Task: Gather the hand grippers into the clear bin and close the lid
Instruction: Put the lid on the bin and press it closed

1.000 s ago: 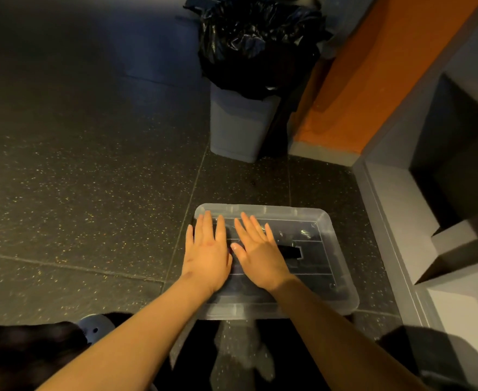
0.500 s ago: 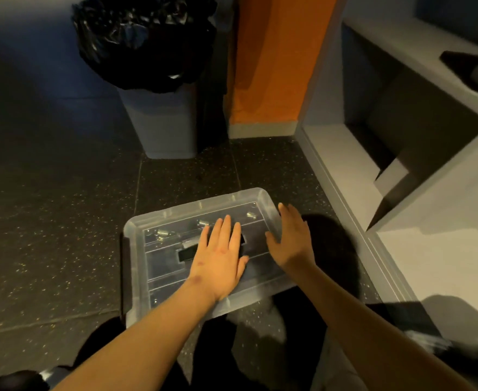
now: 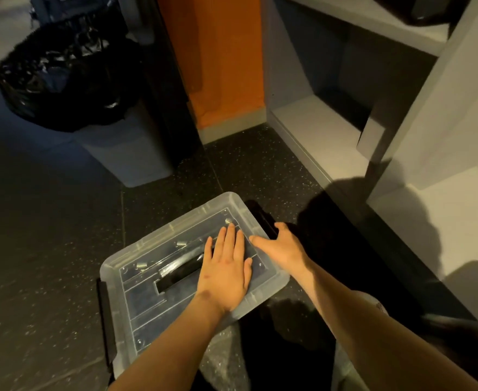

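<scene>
The clear bin (image 3: 125,320) sits on the dark floor with its clear lid (image 3: 159,244) on top. Through the lid I see black hand gripper handles (image 3: 176,270) and metal springs (image 3: 181,244). My left hand (image 3: 226,275) lies flat on the right half of the lid, fingers straight. At the bin's right end, my right hand (image 3: 284,249) has its thumb on the lid edge and its fingers curled over the black right latch (image 3: 260,218). A second black latch (image 3: 104,314) hangs at the left end.
A grey trash can (image 3: 125,153) with a black bag stands behind the bin on the left. An orange panel (image 3: 218,66) rises behind it. Grey shelving (image 3: 331,136) runs along the right, close to the bin's right end. My dark legs are below.
The view turned and the bin now lies slanted. My right hand slid from the lid to the bin's right end and curled over the latch. My left hand stays flat on the lid.
</scene>
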